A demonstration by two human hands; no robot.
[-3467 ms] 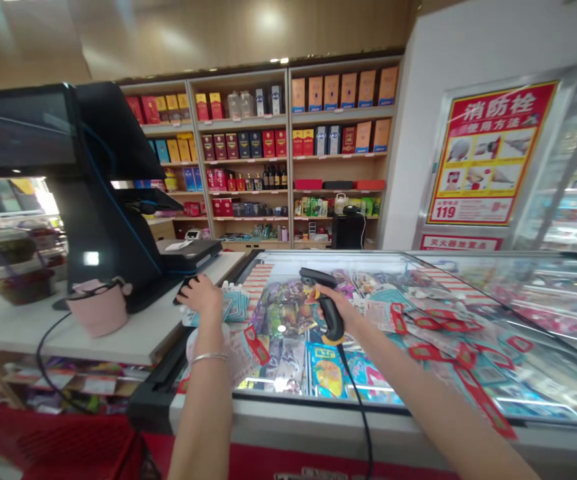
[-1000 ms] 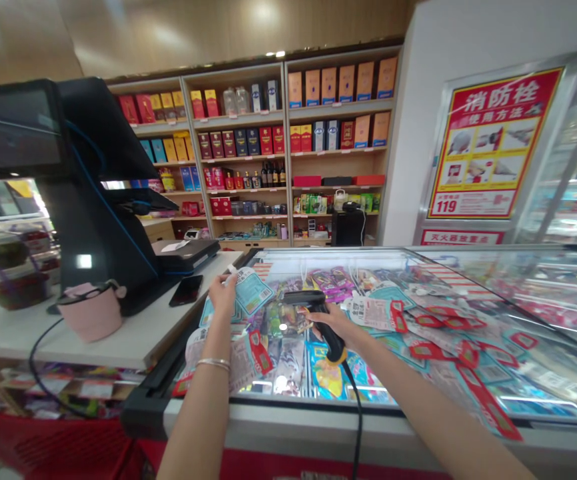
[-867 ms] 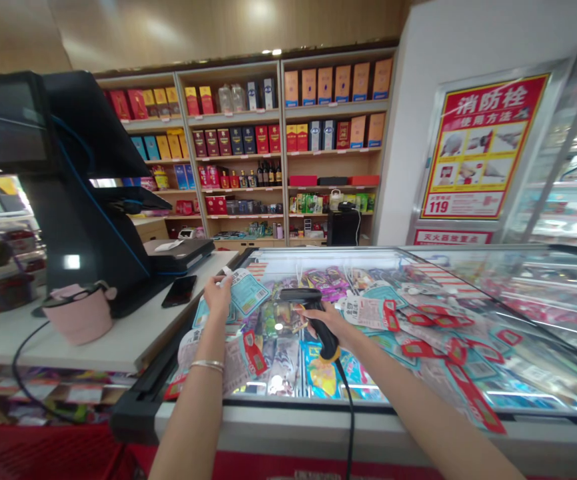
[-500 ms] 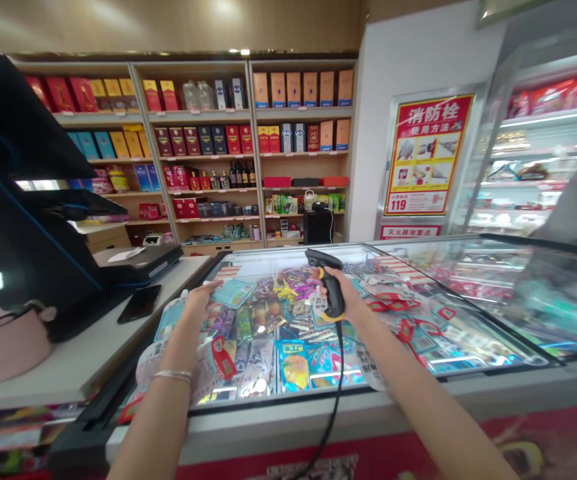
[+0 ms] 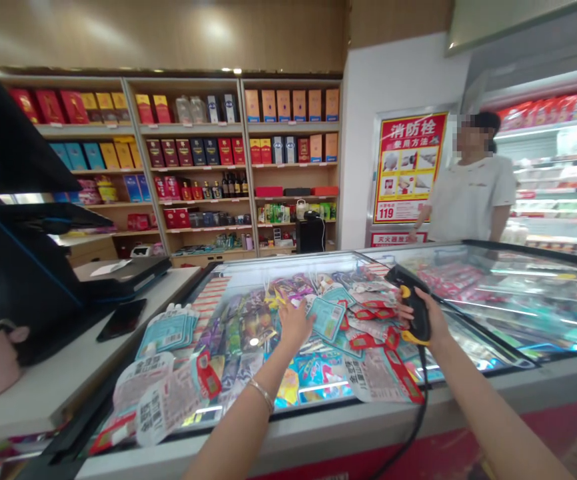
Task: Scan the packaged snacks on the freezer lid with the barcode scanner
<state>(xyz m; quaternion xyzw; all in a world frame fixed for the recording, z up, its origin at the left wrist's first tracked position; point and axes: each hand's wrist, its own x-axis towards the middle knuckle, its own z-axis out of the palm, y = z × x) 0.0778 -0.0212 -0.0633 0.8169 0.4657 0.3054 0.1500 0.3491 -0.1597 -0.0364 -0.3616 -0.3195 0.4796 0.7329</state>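
On my feed, right grip is clenched round the black scanner — teal pouch just beside left grip's fingertips, above freezer — can't tell if I'm pinching it.

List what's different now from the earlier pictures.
The left hand has come away from the phone and moved a blue pouch rightward, away from the left pile; whether it still grips it is unclear. The right hand has swung the scanner rightward. A person in a white shirt has come into view beyond the freezer. The scanner stays in the right hand and the phone on the counter.
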